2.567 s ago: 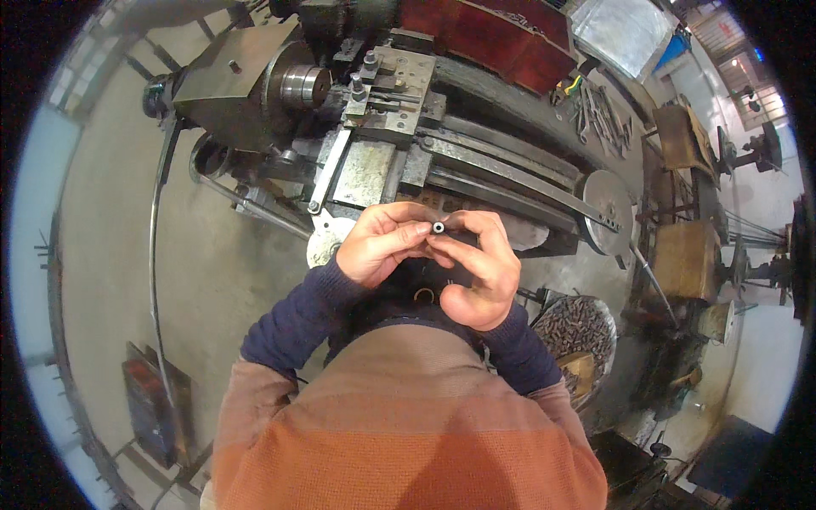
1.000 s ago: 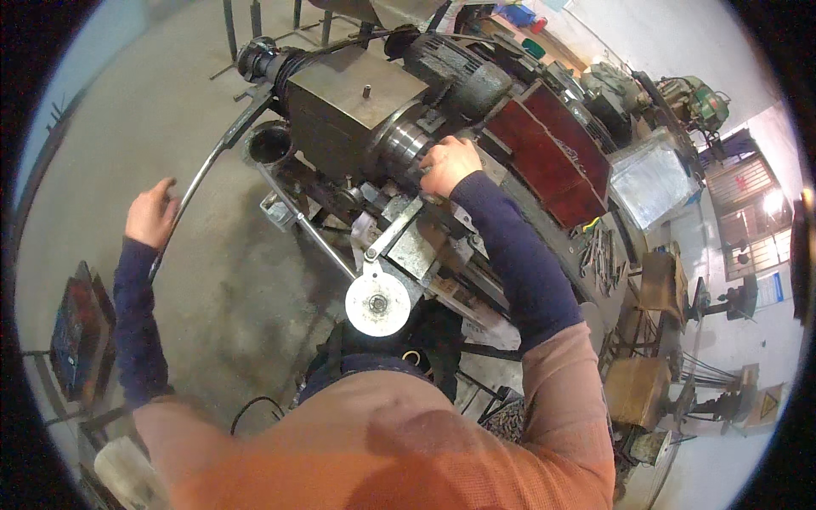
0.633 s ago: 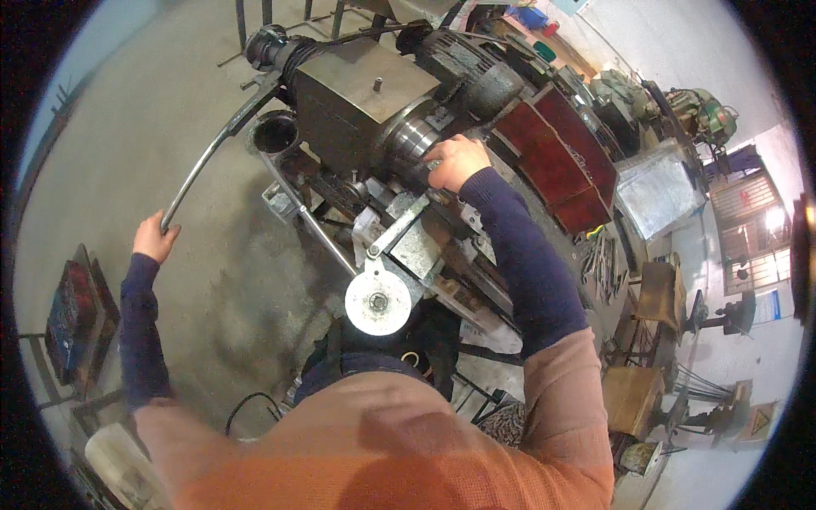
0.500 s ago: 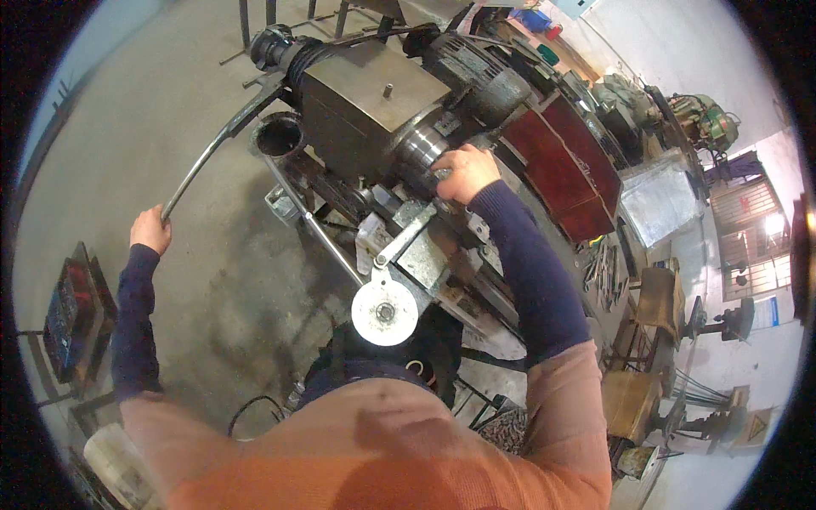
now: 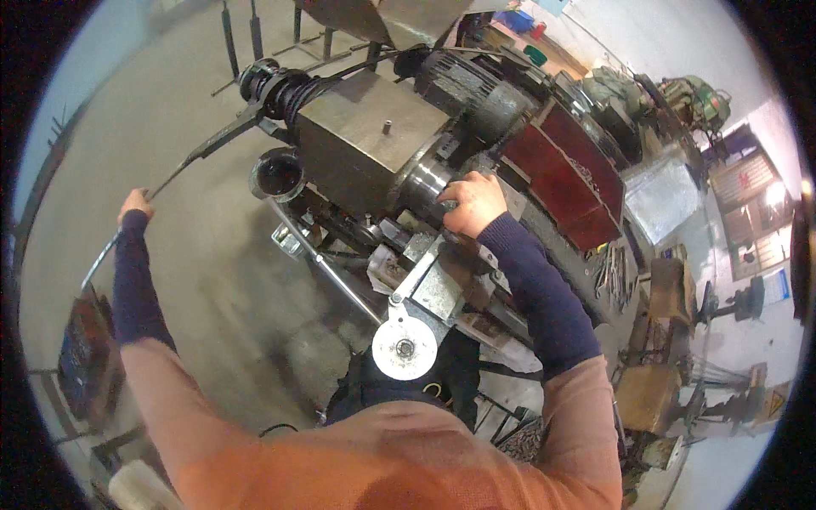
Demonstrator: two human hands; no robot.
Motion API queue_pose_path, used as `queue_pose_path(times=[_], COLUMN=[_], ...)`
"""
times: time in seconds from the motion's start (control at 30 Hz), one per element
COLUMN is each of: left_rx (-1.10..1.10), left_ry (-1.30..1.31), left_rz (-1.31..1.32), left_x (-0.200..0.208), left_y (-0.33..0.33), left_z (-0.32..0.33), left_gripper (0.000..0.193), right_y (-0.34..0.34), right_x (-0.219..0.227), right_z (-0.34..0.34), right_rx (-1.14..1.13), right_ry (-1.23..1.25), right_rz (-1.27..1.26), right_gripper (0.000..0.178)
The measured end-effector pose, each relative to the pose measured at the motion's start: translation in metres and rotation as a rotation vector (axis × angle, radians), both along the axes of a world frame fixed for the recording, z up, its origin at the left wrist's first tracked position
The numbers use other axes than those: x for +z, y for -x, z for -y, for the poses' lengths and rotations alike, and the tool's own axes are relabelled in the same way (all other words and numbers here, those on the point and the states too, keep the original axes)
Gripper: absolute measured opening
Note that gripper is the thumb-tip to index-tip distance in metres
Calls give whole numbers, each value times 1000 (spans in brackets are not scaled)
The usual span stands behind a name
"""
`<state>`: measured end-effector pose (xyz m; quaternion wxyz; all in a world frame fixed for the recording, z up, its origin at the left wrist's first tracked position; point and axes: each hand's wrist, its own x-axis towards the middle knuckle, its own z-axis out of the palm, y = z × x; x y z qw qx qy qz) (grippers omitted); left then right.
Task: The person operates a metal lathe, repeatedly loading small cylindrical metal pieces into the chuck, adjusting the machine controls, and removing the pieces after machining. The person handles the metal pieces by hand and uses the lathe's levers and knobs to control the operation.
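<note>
My left hand [image 5: 136, 204] is wrapped round a long metal lever [image 5: 172, 178] that runs from the far left end of a lathe-like machine. The lever's bar sticks out past my hand toward the lower left. At the shiny round spindle collar [image 5: 427, 183], my right hand [image 5: 476, 206] has its fingers curled against the open end. What they pinch there is hidden. A boxy metal headstock [image 5: 374, 119] stands behind the collar. Closer to my body, a round white handwheel [image 5: 405, 348] sits at the end of a slide [image 5: 438, 285].
A finned motor [image 5: 476, 89] adjoins the headstock, beside a dark red panel [image 5: 565, 174]. Several hand tools [image 5: 612, 274] lie at the right. A slanted rod [image 5: 344, 280] and a round pipe opening [image 5: 279, 173] are on the machine's left. A dark box [image 5: 87, 348] stands at far left.
My left hand and the lever have swung outward and away, and more bar shows beyond my grip. My right hand stays by the collar with its fingers turned slightly. The view has shifted.
</note>
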<state>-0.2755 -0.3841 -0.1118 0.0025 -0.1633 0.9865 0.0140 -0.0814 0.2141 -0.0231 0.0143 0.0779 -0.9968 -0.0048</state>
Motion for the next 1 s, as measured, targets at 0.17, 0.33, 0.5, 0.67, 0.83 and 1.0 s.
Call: queue_pose_path(times=[0.17,0.33,0.5,0.67,0.83,1.0], left_rx=[-561,-500,-588,-478,-490,-134], left_ry=[-486,-314,215,121,-482,-1230], left_rz=[-768,74,292,183,108,-14], left_x=[-73,-248,-184,-188,-147,-92], left_y=[-38,-45,-20,-25,-56,-77], left_z=[-147,-204,-220,-218,-183,-243], left_gripper=[17,45,30,27,38,45], right_y=[-45,-155,-300,-445,-569,-651], right_x=[11,30,-8,-63,-112,-136], right_z=[-12,-60,-136,-237,-319,-364], right_rx=[137,19,-470,-908,-1360,-1629], right_ry=[186,272,310,414,1,-164], right_rz=[-367,-436,-386,-462,-43,331], right_gripper=[38,43,44,40,48,37])
